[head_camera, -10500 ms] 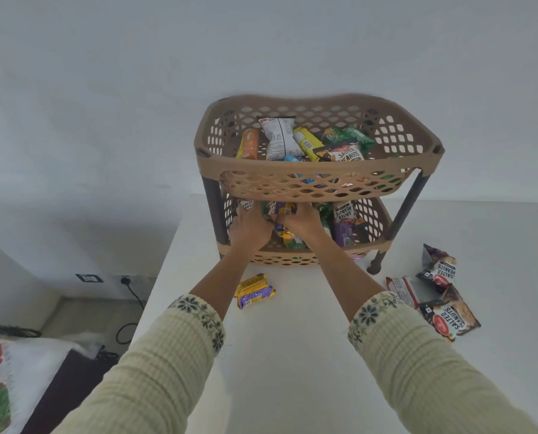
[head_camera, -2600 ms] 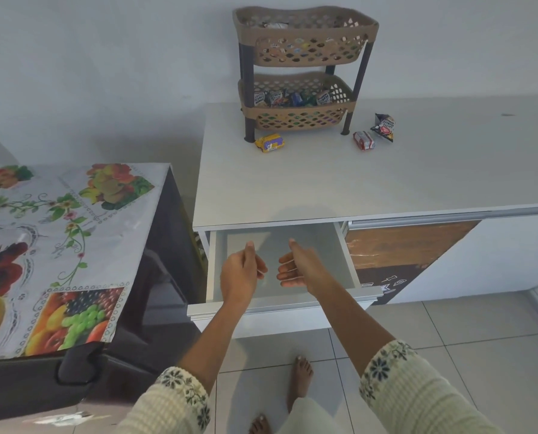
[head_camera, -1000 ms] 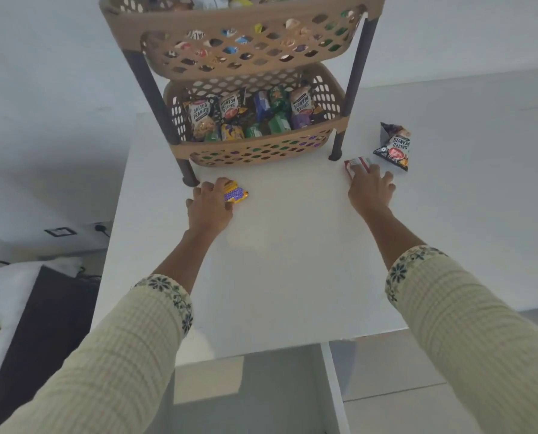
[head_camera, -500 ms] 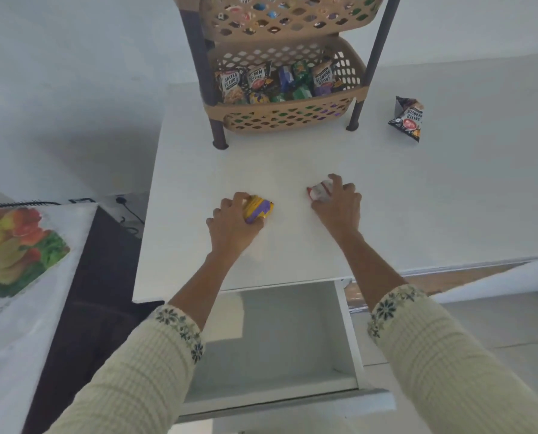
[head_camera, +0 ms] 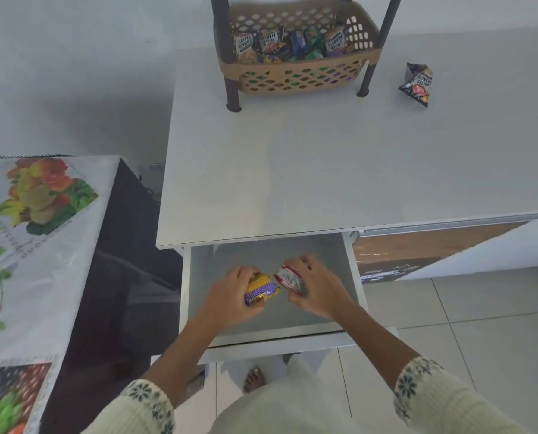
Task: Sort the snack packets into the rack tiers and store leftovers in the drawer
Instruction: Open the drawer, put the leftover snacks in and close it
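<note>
While over drawer (head_camera: 353,270), crinkly foil packets (head_camera: 260,289).

Both arms wear long, pale cream sleeves of ribbed knit — the left sleeve (head_camera: 136,411) at 7 o'clock, the right sleeve (head_camera: 449,402) at 5 o'clock. Each cuff carries a band of dark floral embroidery. A bare foot (head_camera: 254,379) shows at 6 o'clock beside pale trousers (head_camera: 292,402) — loose and plain.
</note>
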